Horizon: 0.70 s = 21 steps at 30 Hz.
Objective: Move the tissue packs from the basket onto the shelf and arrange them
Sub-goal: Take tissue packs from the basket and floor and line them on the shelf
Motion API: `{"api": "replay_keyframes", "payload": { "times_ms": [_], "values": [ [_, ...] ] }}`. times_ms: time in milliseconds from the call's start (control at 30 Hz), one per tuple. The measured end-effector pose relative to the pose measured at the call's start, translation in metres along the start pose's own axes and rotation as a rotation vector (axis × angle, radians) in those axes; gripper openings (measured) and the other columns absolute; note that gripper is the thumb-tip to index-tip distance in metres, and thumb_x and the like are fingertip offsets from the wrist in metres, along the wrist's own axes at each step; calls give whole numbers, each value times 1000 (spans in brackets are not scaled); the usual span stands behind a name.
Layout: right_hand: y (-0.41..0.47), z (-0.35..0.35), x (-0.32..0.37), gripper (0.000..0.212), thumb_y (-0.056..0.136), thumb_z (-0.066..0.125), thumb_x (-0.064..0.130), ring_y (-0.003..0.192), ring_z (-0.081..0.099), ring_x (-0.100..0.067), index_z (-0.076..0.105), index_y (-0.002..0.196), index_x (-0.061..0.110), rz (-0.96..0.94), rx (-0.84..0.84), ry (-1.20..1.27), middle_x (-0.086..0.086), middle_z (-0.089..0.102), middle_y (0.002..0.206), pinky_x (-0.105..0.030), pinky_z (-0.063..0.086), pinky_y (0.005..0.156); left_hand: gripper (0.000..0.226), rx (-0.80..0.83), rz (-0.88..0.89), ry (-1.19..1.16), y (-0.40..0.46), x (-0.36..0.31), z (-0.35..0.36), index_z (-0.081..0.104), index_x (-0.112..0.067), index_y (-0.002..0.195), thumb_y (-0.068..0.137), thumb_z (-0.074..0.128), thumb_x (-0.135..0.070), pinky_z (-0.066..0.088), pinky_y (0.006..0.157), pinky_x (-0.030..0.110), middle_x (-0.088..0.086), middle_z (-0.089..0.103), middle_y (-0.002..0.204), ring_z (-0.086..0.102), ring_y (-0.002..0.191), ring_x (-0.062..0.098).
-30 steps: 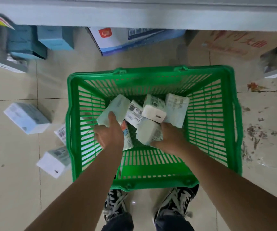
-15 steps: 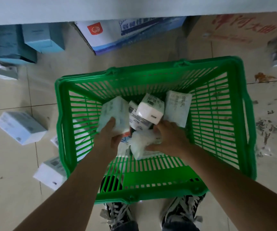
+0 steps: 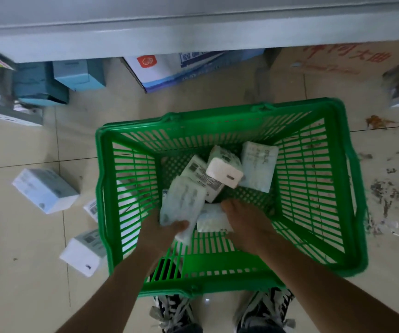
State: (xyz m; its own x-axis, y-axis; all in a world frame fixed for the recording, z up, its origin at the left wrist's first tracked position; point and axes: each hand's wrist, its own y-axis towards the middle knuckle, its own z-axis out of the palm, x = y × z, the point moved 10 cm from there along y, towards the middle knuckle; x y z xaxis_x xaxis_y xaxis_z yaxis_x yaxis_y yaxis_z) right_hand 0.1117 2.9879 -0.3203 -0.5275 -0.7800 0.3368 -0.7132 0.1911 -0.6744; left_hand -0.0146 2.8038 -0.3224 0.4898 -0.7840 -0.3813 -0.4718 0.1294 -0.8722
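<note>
— Which step am I on?

— The pick-up, I'd say. My left hand has its grip pinching a tissue pack, thumb across the near end, the pack tilted up over the near-left part of the green basket. My right hand lies on a second pack low in the basket; its grip looks pressed down around that pack, though I can't see the fingertips, so I can't tell how firm the hold is.

— And the rest of the packs?

— Three more lean together toward the far side of the basket, one propped on another. None sits on the shelf that I can see; only its grey front edge shows, beyond the basket.

— So what does the next move call for?

— Lifting both packs clear of the basket's slotted walls without snagging the soft wrap, then carrying them up and forward to the shelf. The task seems far from finished.

— What's the place like?

— Pale tiled floor, with the basket standing on it just ahead of my shoes. Loose boxes lie left of the basket, cartons are tucked under the shelf beyond it, and dirt is scattered to the right.
</note>
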Motion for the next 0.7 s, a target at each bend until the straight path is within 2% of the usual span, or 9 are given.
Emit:
{"api": "replay_keyframes", "payload": {
  "times_ms": [100, 200, 300, 367, 467, 600, 633, 700],
  "values": [
    [4, 4, 8, 87, 83, 78, 41, 125, 54, -27, 31, 153, 19, 4, -31, -79, -7, 51, 142, -41, 43, 109, 52, -71, 15, 206, -15, 10, -9, 62, -16, 124, 79, 88, -22, 60, 67, 32, 5, 72, 107, 72, 90, 23],
    [16, 9, 29, 81, 85, 76, 27, 128, 51, -28, 34, 154, 15, -78, -42, -231, -9, 51, 144, -43, 39, 112, 55, -78, 49, 236, -18, 11, -10, 60, -16, 128, 80, 87, -21, 49, 58, 19, 1, 71, 108, 68, 87, 16],
    [23, 19, 38, 80, 82, 75, 11, 134, 47, -28, 36, 152, 17, -58, -24, -230, -7, 48, 147, -46, 37, 114, 68, -18, 91, 320, -10, 3, -3, 52, -21, 140, 81, 85, -15, 43, 56, 12, 3, 69, 120, 65, 94, 20],
    [24, 19, 32, 83, 84, 74, 10, 135, 47, -28, 32, 154, 19, -12, 0, -192, -5, 48, 148, -46, 36, 115, 73, 26, 44, 346, -2, 0, -2, 50, -18, 143, 80, 86, -10, 46, 60, 16, 5, 68, 125, 62, 97, 22],
    [15, 13, 23, 88, 86, 74, 17, 132, 48, -30, 25, 159, 16, -24, -15, -199, -8, 47, 147, -47, 38, 113, 73, 122, -49, 335, 6, -2, 1, 54, -12, 138, 74, 87, 0, 57, 79, 34, 11, 69, 125, 66, 105, 29],
    [-13, -21, -3, 74, 86, 74, 27, 127, 54, -27, 36, 149, 17, 23, -139, 80, -5, 55, 139, -44, 46, 105, 68, 174, -20, 191, -7, -7, 4, 56, -14, 133, 74, 86, 2, 55, 76, 30, 6, 72, 117, 68, 104, 25],
    [-21, -31, -11, 68, 86, 74, 27, 123, 57, -25, 40, 144, 19, 59, -183, 210, -4, 58, 134, -43, 50, 101, 68, 187, -14, 111, -14, -5, 6, 56, -16, 133, 74, 87, 2, 57, 79, 33, 5, 73, 117, 70, 106, 25],
    [-36, -44, -29, 55, 88, 74, 25, 114, 62, -19, 48, 136, 24, 184, -210, 582, 2, 62, 127, -39, 54, 95, 68, 217, -27, -64, -34, 0, 9, 59, -18, 130, 72, 88, 1, 58, 94, 47, 5, 77, 117, 72, 111, 30]
  ]
}}
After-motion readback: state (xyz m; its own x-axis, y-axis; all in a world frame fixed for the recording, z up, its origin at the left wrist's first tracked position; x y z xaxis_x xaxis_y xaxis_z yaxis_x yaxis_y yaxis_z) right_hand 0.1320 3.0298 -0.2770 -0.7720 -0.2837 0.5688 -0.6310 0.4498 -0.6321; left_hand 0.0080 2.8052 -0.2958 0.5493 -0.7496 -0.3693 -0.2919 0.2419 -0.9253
